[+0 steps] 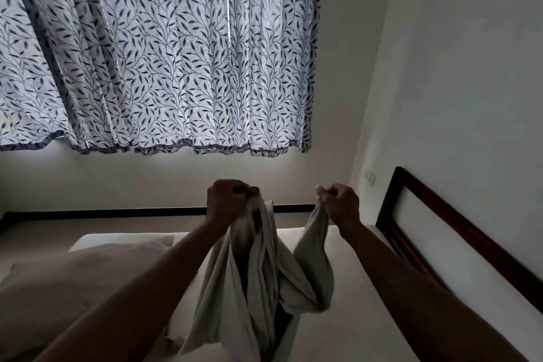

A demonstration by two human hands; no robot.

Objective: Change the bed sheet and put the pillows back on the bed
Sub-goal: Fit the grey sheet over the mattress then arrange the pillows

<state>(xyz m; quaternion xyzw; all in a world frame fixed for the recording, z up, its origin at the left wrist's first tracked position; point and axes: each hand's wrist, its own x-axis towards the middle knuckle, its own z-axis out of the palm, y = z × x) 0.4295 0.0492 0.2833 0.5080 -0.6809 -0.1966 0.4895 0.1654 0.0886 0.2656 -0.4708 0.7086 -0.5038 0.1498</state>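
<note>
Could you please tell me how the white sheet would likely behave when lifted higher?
Probably very floppy: the sheet hangs in loose folds and sags between the left hand and right hand. It seems light, since two fists hold it aloft. Its lower end may drag on the mattress.

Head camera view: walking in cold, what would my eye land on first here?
The big leaf-patterned curtain fills the upper left, lit from behind. Below it, at centre, the left hand and right hand each grip a bunched white sheet, held up over the mattress. A pillow lies at lower left, and a dark wooden headboard runs along the right wall.
</note>
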